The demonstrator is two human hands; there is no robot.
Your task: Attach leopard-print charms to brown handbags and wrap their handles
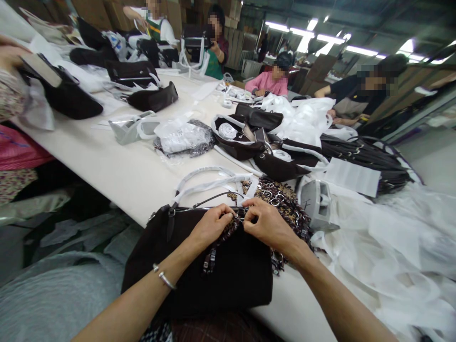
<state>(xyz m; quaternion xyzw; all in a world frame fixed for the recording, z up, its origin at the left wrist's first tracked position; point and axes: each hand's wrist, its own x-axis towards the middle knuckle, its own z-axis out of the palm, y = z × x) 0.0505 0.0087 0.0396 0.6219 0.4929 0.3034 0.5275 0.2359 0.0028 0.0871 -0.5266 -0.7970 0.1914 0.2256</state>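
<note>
A dark brown handbag [221,275] stands at the table's near edge, its handles [204,183] wrapped in white. Over its top edge, my left hand [215,225] pinches a dark beaded charm [228,232] that hangs down the bag's front. Close on the right, my right hand [261,221] has thumb and forefinger pressed together at a small metal ring beside the charm. The fingertips of both hands nearly meet. Behind and right of the bag lies a pile of patterned charms with metal rings [276,194].
Wrapped brown bags [278,164] and a plastic-covered bundle [185,137] lie farther back on the white table [117,164]. A grey-white dispenser [315,204] and white sheets [392,256] are at right. Several people work around the table; one person's arm reaches in at left.
</note>
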